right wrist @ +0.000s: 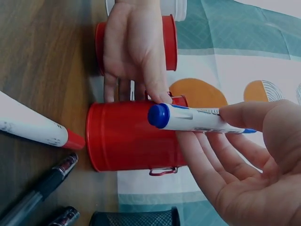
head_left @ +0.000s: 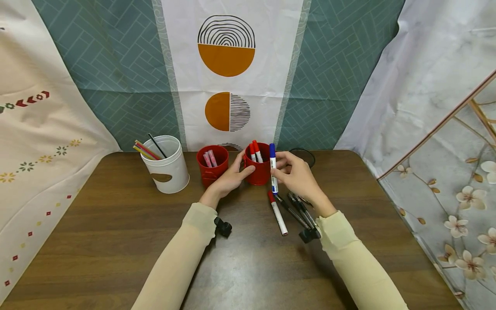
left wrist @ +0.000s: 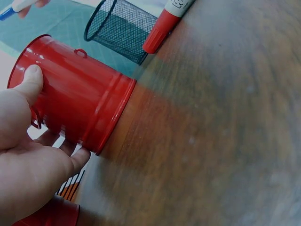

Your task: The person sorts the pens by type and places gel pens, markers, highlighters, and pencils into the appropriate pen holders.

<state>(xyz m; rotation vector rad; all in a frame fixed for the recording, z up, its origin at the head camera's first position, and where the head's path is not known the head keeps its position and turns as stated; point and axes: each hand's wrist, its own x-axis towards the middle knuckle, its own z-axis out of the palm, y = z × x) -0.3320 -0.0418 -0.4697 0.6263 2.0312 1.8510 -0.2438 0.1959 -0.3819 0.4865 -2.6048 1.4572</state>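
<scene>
My left hand [head_left: 231, 177] grips the side of a red metal cup [left wrist: 77, 94] that has small loop handles. Its thumb lies along the near wall, with fingers curled around behind. Two red-capped markers [head_left: 255, 153] stand inside this cup. To the right of the cup, my right hand [head_left: 297, 174] pinches a blue marker [right wrist: 193, 117] between thumb and fingers. The marker is upright in the head view, blue cap at the top, beside the cup's rim. On the table below it lies a white marker with a red cap [head_left: 278, 214].
Several black pens [head_left: 300, 211] lie under my right wrist. Behind the right hand stands a black mesh cup [left wrist: 123, 29]. A second red cup [head_left: 209, 176] with two pink sticks and a white bucket [head_left: 170, 172] with coloured pencils stand to the left, near the cloth backdrop.
</scene>
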